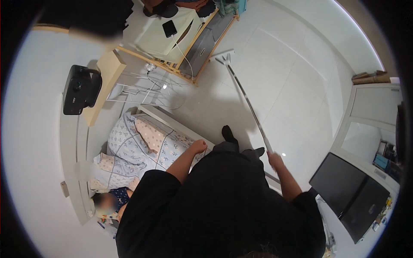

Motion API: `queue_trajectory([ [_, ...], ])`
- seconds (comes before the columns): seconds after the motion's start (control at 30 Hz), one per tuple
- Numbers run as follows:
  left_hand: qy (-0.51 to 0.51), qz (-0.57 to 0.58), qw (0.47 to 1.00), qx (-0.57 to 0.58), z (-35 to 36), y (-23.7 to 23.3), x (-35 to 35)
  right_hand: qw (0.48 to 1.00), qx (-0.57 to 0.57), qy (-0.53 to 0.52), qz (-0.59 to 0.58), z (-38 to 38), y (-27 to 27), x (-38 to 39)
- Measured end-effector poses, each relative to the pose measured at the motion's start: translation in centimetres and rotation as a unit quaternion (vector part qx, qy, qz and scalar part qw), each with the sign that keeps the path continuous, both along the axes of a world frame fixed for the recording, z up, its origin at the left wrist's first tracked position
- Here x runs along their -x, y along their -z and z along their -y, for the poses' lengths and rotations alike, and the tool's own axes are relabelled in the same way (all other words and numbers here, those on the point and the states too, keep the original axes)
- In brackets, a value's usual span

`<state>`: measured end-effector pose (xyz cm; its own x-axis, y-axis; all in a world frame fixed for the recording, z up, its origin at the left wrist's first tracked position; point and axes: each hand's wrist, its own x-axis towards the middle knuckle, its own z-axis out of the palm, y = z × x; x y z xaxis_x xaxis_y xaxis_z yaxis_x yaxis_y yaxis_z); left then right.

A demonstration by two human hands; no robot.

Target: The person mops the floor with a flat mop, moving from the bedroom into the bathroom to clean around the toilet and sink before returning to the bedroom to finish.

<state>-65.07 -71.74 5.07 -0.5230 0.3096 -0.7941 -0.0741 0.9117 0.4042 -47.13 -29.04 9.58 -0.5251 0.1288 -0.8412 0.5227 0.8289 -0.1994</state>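
My right hand is wrapped round the upper part of a flat mop's pole. The pole slants away from me over the tiles to a white mop head, which lies on the floor near the wooden rack. My left hand hangs in front of me by the edge of the bed, its fingers curled in, and I see nothing in it. Under that arm lies a patterned quilt in white, blue and peach.
A person lies at the head of the bed. The wooden rack holds bins and a phone on a cable. A white wire stand and loose cables are beside it. A dark-panelled cabinet stands at right.
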Motion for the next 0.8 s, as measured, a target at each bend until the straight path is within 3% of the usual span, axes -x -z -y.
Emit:
queue_trajectory([
  [0.07,0.029,-0.027,0.999,0.002,-0.4,-0.9,1.6,0.995,0.061,0.073,-0.010,2.6,-2.2,6.1],
  [0.13,0.042,-0.041,0.998,0.011,-1.4,-1.9,3.5,0.993,0.045,0.094,-0.062,3.3,0.0,5.3],
  [0.17,0.043,-0.049,0.998,0.017,-1.9,-2.3,4.5,0.989,0.025,0.105,-0.106,4.0,1.4,4.6],
  [0.23,0.038,-0.052,0.998,0.000,-3.1,-1.4,6.2,0.981,-0.074,0.023,-0.179,1.2,8.0,-3.7],
  [0.27,0.025,-0.048,0.998,-0.014,-3.3,-0.7,6.5,0.983,-0.084,0.160,0.027,0.5,1.2,-3.5],
  [0.3,0.037,-0.045,0.998,-0.019,-4.0,-1.1,6.9,0.994,-0.064,0.085,-0.009,-1.5,2.6,-9.7],
  [0.33,0.042,-0.047,0.998,-0.018,-5.1,-1.6,7.4,0.972,-0.135,0.185,0.050,-0.9,-4.9,-10.9],
  [0.37,0.044,-0.050,0.998,-0.019,-6.1,-1.8,7.7,0.971,-0.152,0.182,0.018,-1.0,-6.6,-16.3],
  [0.4,0.046,-0.051,0.997,-0.030,-6.9,-1.2,8.0,0.949,-0.187,0.230,0.105,0.0,-10.6,-19.3],
  [0.43,0.020,-0.031,0.999,-0.034,-7.0,-0.1,7.8,0.982,-0.163,0.093,0.034,-0.4,-7.1,-31.1],
  [0.47,-0.010,-0.010,0.999,-0.037,-7.4,0.1,7.6,0.970,-0.136,0.174,0.102,0.9,-11.2,-33.1],
  [0.5,-0.019,-0.010,0.999,-0.042,-7.7,0.2,7.1,0.922,-0.194,0.228,0.244,3.0,-16.2,-30.1],
  [0.53,-0.031,0.001,0.998,-0.050,-8.0,0.3,6.7,0.923,-0.201,0.222,0.241,1.7,-15.6,-29.8],
  [0.63,-0.014,-0.013,0.998,-0.063,-7.9,-0.7,5.8,0.992,-0.097,0.046,0.073,0.0,-8.1,-30.0],
  [0.73,0.012,-0.043,0.997,-0.060,-6.6,-0.5,5.7,0.987,0.019,-0.127,-0.098,-0.8,-2.2,-30.3],
  [0.77,0.008,-0.044,0.998,-0.051,-5.6,-0.3,5.3,0.982,-0.048,0.157,0.095,-1.6,-4.1,-22.5],
  [0.8,0.008,-0.043,0.998,-0.048,-4.6,-0.3,5.0,0.990,-0.025,0.141,-0.005,-2.8,-1.9,-18.5],
])
